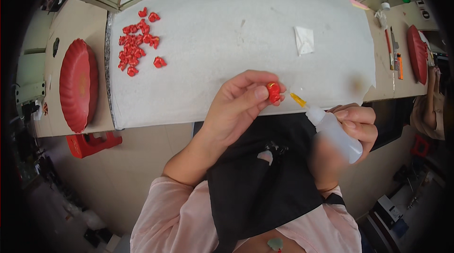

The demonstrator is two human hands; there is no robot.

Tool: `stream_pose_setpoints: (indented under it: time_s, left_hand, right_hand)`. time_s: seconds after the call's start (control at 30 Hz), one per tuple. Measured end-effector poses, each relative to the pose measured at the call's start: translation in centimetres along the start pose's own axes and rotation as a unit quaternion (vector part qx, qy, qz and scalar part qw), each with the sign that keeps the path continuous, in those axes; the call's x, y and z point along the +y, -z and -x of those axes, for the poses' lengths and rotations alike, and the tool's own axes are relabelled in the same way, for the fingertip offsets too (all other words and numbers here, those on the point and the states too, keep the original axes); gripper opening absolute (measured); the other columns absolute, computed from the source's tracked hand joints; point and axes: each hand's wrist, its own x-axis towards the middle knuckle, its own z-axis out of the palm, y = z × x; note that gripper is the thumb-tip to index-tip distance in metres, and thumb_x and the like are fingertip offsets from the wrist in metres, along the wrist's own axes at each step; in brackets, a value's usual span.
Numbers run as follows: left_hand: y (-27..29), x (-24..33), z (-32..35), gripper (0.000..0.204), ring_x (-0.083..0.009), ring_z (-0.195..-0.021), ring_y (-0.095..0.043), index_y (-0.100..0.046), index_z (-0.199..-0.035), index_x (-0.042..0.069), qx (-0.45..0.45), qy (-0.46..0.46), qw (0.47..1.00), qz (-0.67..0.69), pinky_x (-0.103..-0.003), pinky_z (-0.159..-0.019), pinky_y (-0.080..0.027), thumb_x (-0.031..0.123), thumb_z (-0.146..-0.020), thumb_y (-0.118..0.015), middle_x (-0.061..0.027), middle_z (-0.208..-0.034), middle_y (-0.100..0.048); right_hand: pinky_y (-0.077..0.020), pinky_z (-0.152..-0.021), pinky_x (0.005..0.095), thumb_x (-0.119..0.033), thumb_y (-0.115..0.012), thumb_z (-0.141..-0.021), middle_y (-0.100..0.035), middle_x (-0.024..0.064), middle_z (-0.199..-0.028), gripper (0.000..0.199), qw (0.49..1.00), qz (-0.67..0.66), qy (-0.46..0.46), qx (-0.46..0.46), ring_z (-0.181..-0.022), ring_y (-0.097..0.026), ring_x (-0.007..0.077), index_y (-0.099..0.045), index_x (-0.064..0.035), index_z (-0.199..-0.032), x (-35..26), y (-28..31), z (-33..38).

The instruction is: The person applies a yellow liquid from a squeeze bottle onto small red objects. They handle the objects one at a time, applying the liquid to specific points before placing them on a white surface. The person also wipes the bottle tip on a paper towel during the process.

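Between the thumb and fingers of my left hand (243,99) is a small glossy red figurine (274,92) with a touch of gold on top. My right hand (357,123) grips a translucent white squeeze bottle (338,134), tilted up to the left. Its yellow needle tip (298,99) points toward the figurine, with a small gap between them. Both hands are above the near edge of a white-covered table (213,44). A cluster of similar red figurines (132,49) lies on the left of the cover. Part of the bottle is blurred.
A folded white paper (304,41) lies on the cover at right. Red scalloped trays stand at far left (79,87) and far right (416,54). Near the right one lie a brush (388,47) and an orange-handled tool (400,66). A red stool (92,144) is below the table at left.
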Motion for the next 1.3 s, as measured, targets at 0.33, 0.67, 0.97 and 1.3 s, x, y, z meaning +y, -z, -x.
stream_pose_setpoints:
  time_s: [0.33, 0.67, 0.97, 1.3]
  left_hand:
    - [1.2, 1.6, -0.2, 0.017, -0.0131, -0.078, -0.054, -0.055, -0.101, 0.007, 0.02, 0.0, 0.991, 0.135, -0.033, -0.092, -0.039, 0.011, -0.085, -0.051, -0.0088, -0.098, -0.053]
    - [1.8, 3.2, 0.0, 0.017, -0.0131, -0.08, -0.056, -0.054, -0.101, 0.006, 0.019, -0.038, 0.994, 0.099, -0.034, -0.092, -0.04, 0.008, -0.084, -0.051, -0.0092, -0.096, -0.054]
    - [2.1, 3.0, -0.1, 0.015, -0.0123, -0.08, -0.056, -0.055, -0.099, 0.006, 0.019, -0.029, 0.995, 0.09, -0.034, -0.091, -0.04, 0.007, -0.085, -0.05, -0.0088, -0.095, -0.054]
    - [1.4, 2.6, -0.3, 0.017, -0.0125, -0.079, -0.056, -0.055, -0.101, 0.005, 0.026, -0.037, 0.996, 0.071, -0.035, -0.092, -0.039, 0.006, -0.084, -0.05, -0.0089, -0.094, -0.055]
  right_hand:
    - [-0.0499, -0.061, 0.0261, -0.003, -0.057, -0.076, -0.054, 0.0085, -0.089, 0.022, 0.971, -0.047, -0.208, -0.105, -0.078, -0.057, 0.0141, -0.051, 0.0016, -0.097, 8.2, -2.0, -12.3]
    - [-0.0452, -0.066, 0.0297, -0.013, -0.062, -0.073, -0.061, 0.0086, -0.083, 0.017, 0.926, 0.355, -0.002, -0.127, -0.076, -0.058, 0.0217, -0.059, -0.0033, -0.087, 20.9, -5.2, -23.2]
    - [-0.0445, -0.072, 0.0361, -0.012, -0.06, -0.072, -0.058, 0.0158, -0.09, 0.03, 0.839, 0.474, 0.004, -0.269, -0.083, -0.056, 0.0291, -0.055, -0.0078, -0.101, 21.0, -6.3, -25.0]
    - [-0.0445, -0.067, 0.0328, -0.01, -0.059, -0.073, -0.059, 0.0126, -0.085, 0.03, 0.93, 0.313, 0.014, -0.193, -0.075, -0.057, 0.0237, -0.057, -0.0085, -0.103, 21.2, -4.4, -24.2]
